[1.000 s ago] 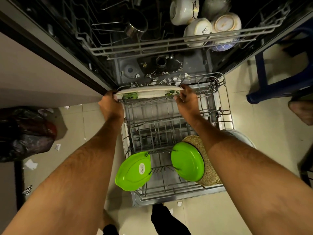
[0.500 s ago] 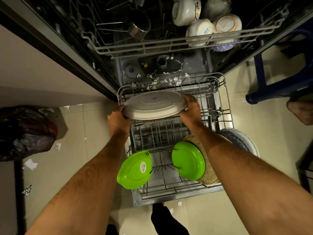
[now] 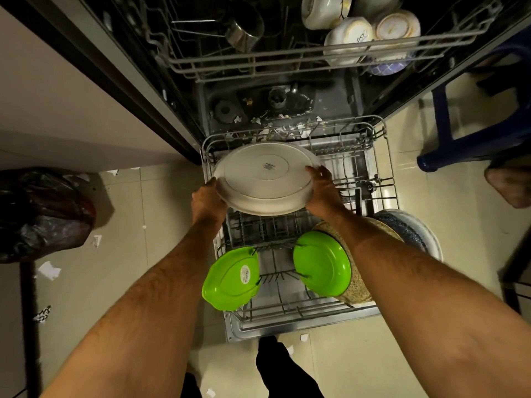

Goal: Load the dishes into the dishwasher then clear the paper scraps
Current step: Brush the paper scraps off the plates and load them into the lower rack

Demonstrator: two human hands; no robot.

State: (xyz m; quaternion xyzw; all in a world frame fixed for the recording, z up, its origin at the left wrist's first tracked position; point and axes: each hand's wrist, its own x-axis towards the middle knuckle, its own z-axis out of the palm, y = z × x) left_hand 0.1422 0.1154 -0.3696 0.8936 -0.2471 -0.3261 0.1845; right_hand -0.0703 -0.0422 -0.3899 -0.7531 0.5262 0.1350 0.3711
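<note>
Far left of the fingers: dark plastic rubbish bag (image 3: pixel 43 214) and torn white paper scraps (image 3: pixel 48 270) lying on the floor tiles. Left hand (image 3: pixel 208 201) is gripping the oval white ceramic dish (image 3: pixel 265 178) by its left rim; right hand (image 3: pixel 323 188) is gripping the right rim, underside up, above the grey wire lower rack (image 3: pixel 382 168). Advice: tilting it edgewise between tines, keeping it apart from the green plastic plates (image 3: pixel 321 262) nearer the wrists.
</note>
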